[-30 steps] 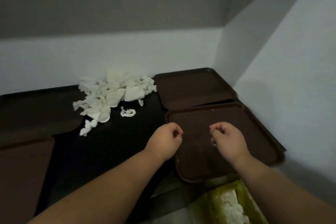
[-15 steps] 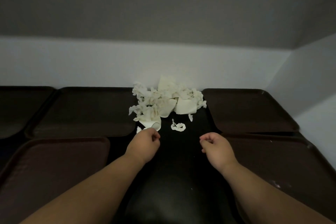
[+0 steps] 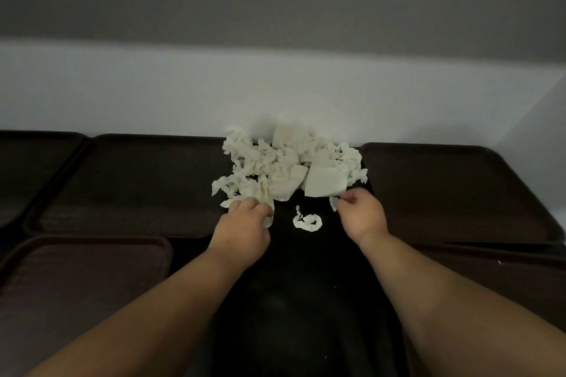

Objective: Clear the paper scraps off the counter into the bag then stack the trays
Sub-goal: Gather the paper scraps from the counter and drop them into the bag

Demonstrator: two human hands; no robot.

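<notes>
Torn white paper scraps (image 3: 291, 165) heaped at 12 o'clock, left hand (image 3: 245, 229) gripping the 7 o'clock edge, right hand (image 3: 363, 216) pinching one (5 o'clock).

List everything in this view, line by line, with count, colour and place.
wall: one, white below, grey above, at the back
counter: one, black, along the wall
paper scraps: one heap, off-white, mid-counter against the wall
curled scrap: one, off-white, loose in front of the heap
trays: five, brown, three left of the heap, two right, some cropped
left hand: one, grips scraps at the heap's near left edge
right hand: one, pinches a scrap at the heap's near right edge
</notes>
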